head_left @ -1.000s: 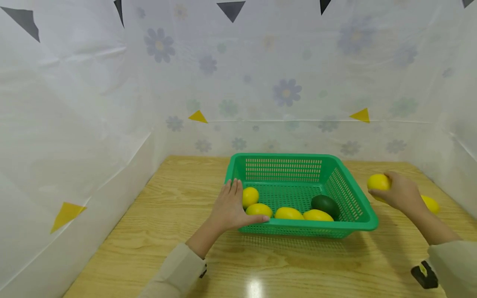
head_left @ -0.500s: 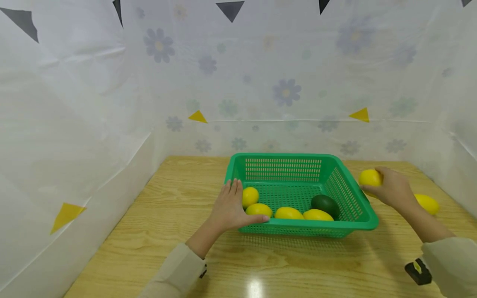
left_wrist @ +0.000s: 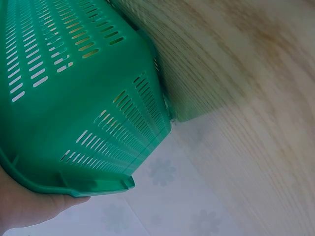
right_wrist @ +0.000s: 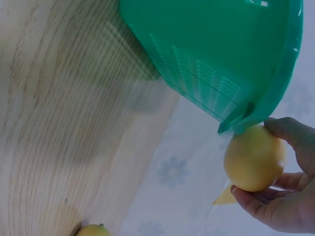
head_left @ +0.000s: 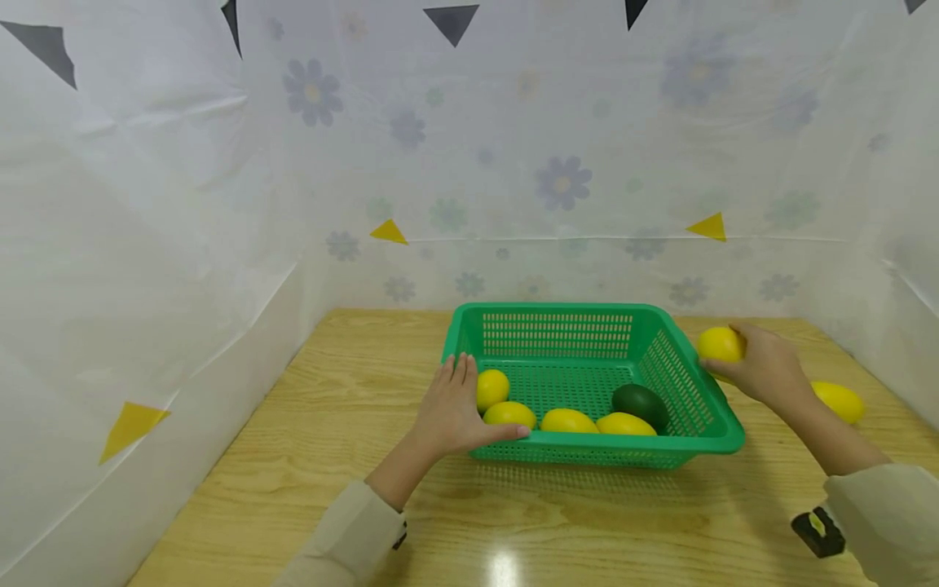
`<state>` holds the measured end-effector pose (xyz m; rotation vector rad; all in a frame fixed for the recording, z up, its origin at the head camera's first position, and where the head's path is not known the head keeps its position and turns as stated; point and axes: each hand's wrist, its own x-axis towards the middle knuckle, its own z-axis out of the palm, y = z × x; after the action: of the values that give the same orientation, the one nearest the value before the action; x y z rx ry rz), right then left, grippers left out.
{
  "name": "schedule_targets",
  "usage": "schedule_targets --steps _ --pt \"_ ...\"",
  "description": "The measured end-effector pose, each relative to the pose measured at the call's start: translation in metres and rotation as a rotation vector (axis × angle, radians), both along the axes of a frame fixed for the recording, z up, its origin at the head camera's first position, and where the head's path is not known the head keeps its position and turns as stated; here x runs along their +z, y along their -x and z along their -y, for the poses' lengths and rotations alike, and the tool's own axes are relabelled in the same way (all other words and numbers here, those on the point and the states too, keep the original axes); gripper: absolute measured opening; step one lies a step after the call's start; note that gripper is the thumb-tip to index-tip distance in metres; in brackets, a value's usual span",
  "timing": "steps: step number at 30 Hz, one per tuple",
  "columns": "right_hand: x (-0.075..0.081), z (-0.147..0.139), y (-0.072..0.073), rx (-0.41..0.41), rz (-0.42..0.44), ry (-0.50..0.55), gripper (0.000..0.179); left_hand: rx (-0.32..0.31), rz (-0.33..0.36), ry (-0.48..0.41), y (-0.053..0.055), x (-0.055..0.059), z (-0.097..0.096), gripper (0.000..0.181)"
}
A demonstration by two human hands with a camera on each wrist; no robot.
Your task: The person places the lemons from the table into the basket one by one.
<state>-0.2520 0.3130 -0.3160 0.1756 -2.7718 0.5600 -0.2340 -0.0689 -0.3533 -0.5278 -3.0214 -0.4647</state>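
Observation:
A green plastic basket (head_left: 557,440) with slotted walls stands on the wooden table. Its near left corner is under my left hand (head_left: 453,412), whose straight fingers lie over the rim while the thumb stretches along the front edge. Beside the right rim, my right hand (head_left: 766,367) holds a yellow lemon (head_left: 721,345) between thumb and fingers; the right wrist view shows that lemon (right_wrist: 254,158) close against the rim. Inside the basket, several lemons (head_left: 568,421) line the front and left, and a dark green avocado (head_left: 641,406) lies at the right.
Another lemon (head_left: 840,402) lies on the table (head_left: 308,456) to the right, behind my right wrist. White flowered sheeting (head_left: 565,163) surrounds the table at the back and both sides.
My right hand has moved left with the lemon, from right of the basket up to its right rim. More of the lemon on the table shows. My left hand has stayed in place.

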Motion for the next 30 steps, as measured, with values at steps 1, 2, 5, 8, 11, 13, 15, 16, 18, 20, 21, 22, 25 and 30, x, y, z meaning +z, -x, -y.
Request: schedule_targets --steps 1,2,5,8,11,13,15,16,18,20,21,22,25,30 --pt "0.000 0.001 0.000 0.005 -0.003 0.002 0.063 0.000 0.000 0.001 0.000 0.000 0.000 0.114" --pt "0.001 0.003 0.000 0.010 -0.006 0.004 0.063 0.000 0.000 0.001 0.000 0.000 0.000 0.114" --pt "0.002 0.006 0.000 0.028 -0.016 0.008 0.062 0.000 0.000 -0.001 0.000 0.000 0.000 0.114" --pt "0.002 0.010 0.000 0.040 -0.029 0.009 0.060 0.000 -0.002 -0.005 0.000 -0.001 0.000 0.114" --pt "0.003 0.013 0.000 0.048 -0.034 0.004 0.060 0.002 -0.003 -0.006 0.000 -0.001 0.000 0.114" --pt "0.003 0.016 0.001 0.052 -0.033 0.004 0.060 0.002 -0.002 -0.006 0.000 -0.001 0.000 0.115" --pt "0.004 0.018 0.001 0.056 -0.030 0.005 0.060 0.001 -0.003 -0.009 0.000 -0.001 0.000 0.115" --pt "0.004 0.019 0.001 0.060 -0.029 0.010 0.060 0.001 -0.003 -0.010 0.000 -0.001 0.000 0.115" --pt "0.004 0.022 0.002 0.068 -0.031 0.017 0.058 0.000 -0.004 -0.014 0.000 -0.001 0.001 0.115" --pt "0.004 0.024 0.002 0.074 -0.030 0.022 0.058 0.000 -0.004 -0.015 0.000 -0.001 0.001 0.114" --pt "0.003 0.025 0.002 0.077 -0.031 0.025 0.057 0.000 -0.005 -0.014 0.000 -0.001 0.001 0.114" --pt "0.003 0.025 0.002 0.080 -0.030 0.028 0.057 0.000 -0.005 -0.011 0.000 -0.001 0.001 0.114" --pt "0.003 0.027 0.003 0.084 -0.026 0.032 0.058 0.002 -0.006 -0.004 0.000 -0.001 0.000 0.115" --pt "0.002 0.032 0.005 0.090 -0.021 0.029 0.061 0.004 -0.009 0.001 0.000 -0.001 0.000 0.115"
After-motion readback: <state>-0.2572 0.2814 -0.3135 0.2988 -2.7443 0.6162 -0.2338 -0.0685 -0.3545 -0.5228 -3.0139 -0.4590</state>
